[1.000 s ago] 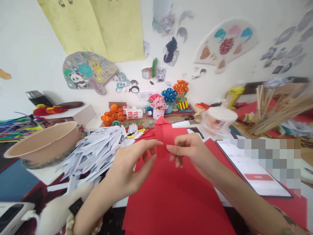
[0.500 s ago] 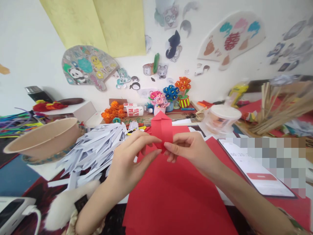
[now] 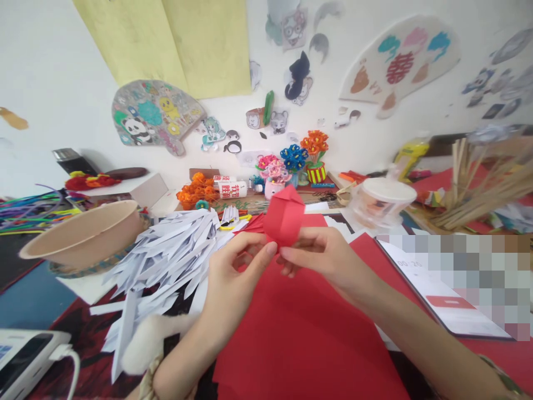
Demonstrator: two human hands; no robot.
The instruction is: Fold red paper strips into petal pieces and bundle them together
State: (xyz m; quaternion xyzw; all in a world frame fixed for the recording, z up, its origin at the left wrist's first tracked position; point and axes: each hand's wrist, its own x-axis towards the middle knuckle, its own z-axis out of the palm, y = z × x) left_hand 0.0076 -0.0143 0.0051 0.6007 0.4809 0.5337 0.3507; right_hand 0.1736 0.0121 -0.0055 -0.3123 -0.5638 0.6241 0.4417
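A small piece of folded red paper (image 3: 286,215), with a pointed flap at its top and a rounded body, is held up in front of me. My left hand (image 3: 241,266) pinches its lower left edge between thumb and fingers. On the lower right, my right hand (image 3: 316,253) grips it the same way, the two thumb tips nearly meeting at its bottom. Beneath both hands lies a stack of red paper sheets (image 3: 308,333). Left of my left hand spreads a pile of folded white paper strips (image 3: 166,255).
A beige bowl (image 3: 87,233) stands at the left, a power bank (image 3: 29,361) with a cable nearer me. A tablet (image 3: 408,278) lies at the right. Behind are pipe-cleaner flower pots (image 3: 316,172), a lidded plastic tub (image 3: 385,197), and thin wooden sticks (image 3: 470,189).
The folded red paper has tilted and turned, its tip now leaning right. My left thumb has shifted up to the bottom edge, and the whole view has moved slightly.
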